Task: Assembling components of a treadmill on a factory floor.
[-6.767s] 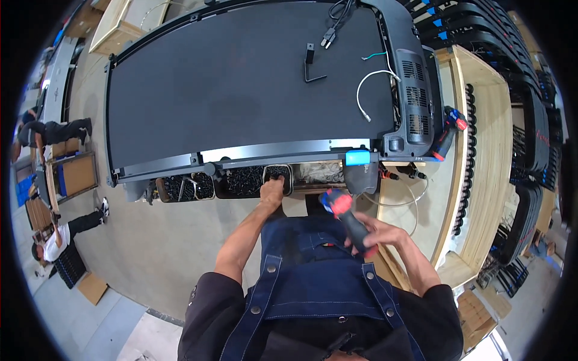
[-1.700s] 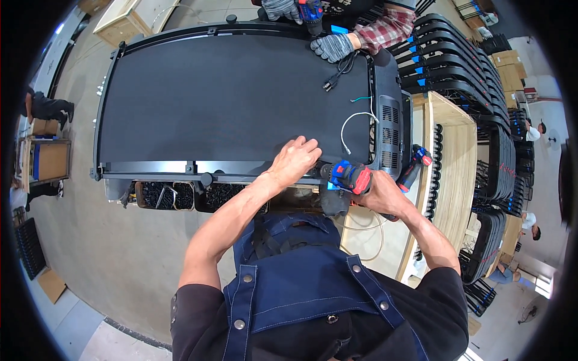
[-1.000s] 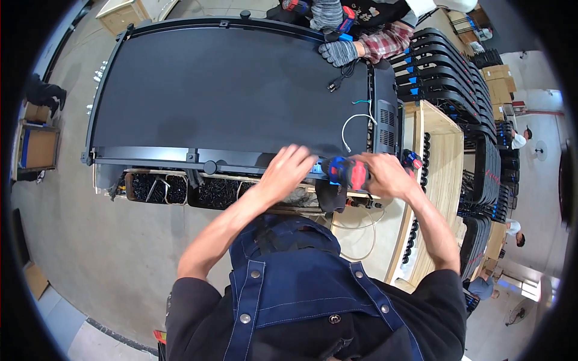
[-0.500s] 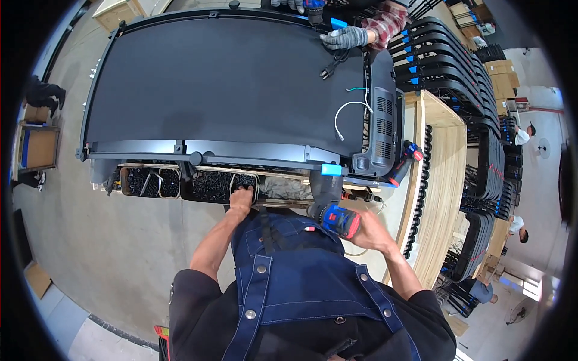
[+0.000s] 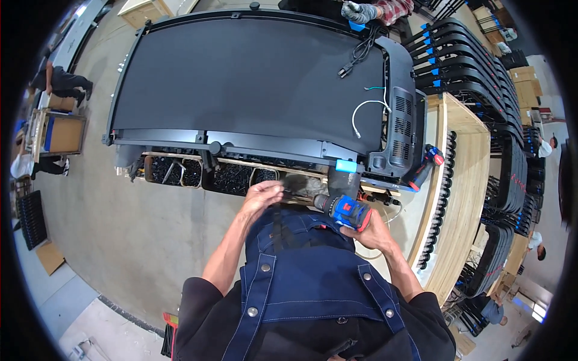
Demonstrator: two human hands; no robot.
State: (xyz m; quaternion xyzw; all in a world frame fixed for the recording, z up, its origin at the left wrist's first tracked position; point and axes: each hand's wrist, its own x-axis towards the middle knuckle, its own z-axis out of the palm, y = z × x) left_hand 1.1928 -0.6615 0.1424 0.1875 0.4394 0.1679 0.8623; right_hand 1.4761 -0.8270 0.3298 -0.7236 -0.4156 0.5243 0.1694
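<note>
My right hand [image 5: 374, 232] grips a blue, black and red cordless drill [image 5: 347, 212], its nose toward the left. My left hand [image 5: 264, 195] is pinched just left of the drill's tip; what its fingers hold is too small and blurred to name. Beyond both hands lies a treadmill deck [image 5: 247, 78] with a black belt and dark frame. Along its near side stand bins of small black hardware, the closest bin [image 5: 264, 175] just behind my left hand. A blue-topped dark post [image 5: 345, 174] rises at the near right corner.
A second blue and red power tool [image 5: 428, 168] rests right of the motor cover [image 5: 397, 123]. A wooden crate [image 5: 466, 180] and stacked black frames [image 5: 463, 66] stand at the right. Across the deck, a co-worker's gloved hand [image 5: 360, 12] works near a coiled power cord [image 5: 359, 55].
My left hand has come up out of the bin and moved right, toward the drill. The drill stays in my right hand. The co-worker's gloved hand has moved away from the cord.
</note>
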